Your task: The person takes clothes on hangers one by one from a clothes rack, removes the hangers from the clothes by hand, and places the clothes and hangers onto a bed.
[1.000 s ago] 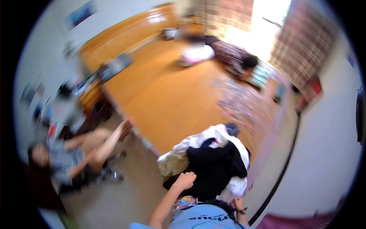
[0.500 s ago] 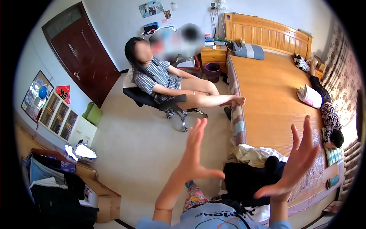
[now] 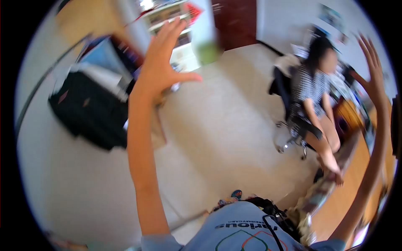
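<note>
My left hand (image 3: 159, 62) is raised at arm's length, palm turned inward, with the thumb spread away from the fingers and nothing in it. Behind it in the view are a white cabinet (image 3: 184, 58) and a blurred green bin (image 3: 207, 52). At the far right, my right hand (image 3: 372, 73) is also lifted, its fingers stretched and thumb apart, holding nothing. It appears beside a seated person (image 3: 312, 88), without touching. A light blue printed shirt (image 3: 238, 230) covers my body below.
The person sits on a wheeled office chair (image 3: 281, 85), feet resting on the bed edge (image 3: 331, 188). Dark clothes (image 3: 92, 108) hang over boxes at left. A dark red door (image 3: 234, 25) stands at the back. Pale tiled floor (image 3: 209, 138) lies between.
The view has swung left, so the chair and bed now sit farther right. Both my arms have stretched out and the hands have moved wider apart and higher in view.
</note>
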